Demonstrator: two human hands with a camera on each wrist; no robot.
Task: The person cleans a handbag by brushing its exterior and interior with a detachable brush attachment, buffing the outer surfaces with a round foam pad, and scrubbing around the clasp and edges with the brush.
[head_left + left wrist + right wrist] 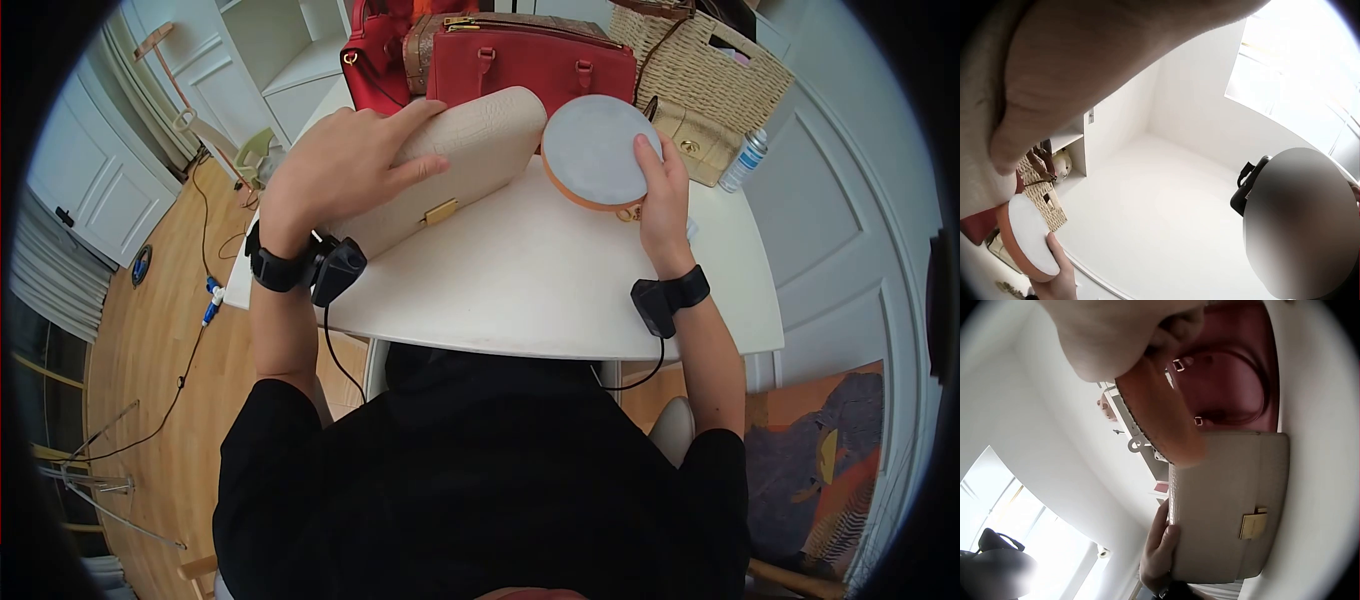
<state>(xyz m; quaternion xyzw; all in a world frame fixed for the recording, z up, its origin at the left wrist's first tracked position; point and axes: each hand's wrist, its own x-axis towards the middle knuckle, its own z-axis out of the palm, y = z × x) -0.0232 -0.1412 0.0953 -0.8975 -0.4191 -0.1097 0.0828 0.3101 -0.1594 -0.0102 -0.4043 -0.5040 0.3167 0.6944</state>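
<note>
My left hand (345, 165) rests on the top of a cream, crocodile-textured handbag (480, 150), thumb and index finger extended over it. The bag stands on the white table (470, 300), its gold clasp (1254, 524) towards me. My right hand (664, 200) grips a flat round bag (597, 150) by its right edge, the thumb on its pale grey face and the other fingers behind. Its orange-brown rim (1154, 412) shows in the right wrist view, and gold rings (628, 213) sit low on it. The round bag is held up beside the cream bag's right end.
Behind stand a red handbag (530, 70), another red bag (375, 60) and a woven straw basket bag (715, 70). A gold flap bag (690, 140) and a spray can (744, 160) stand at the right. Cables (190, 370) lie on the floor at left.
</note>
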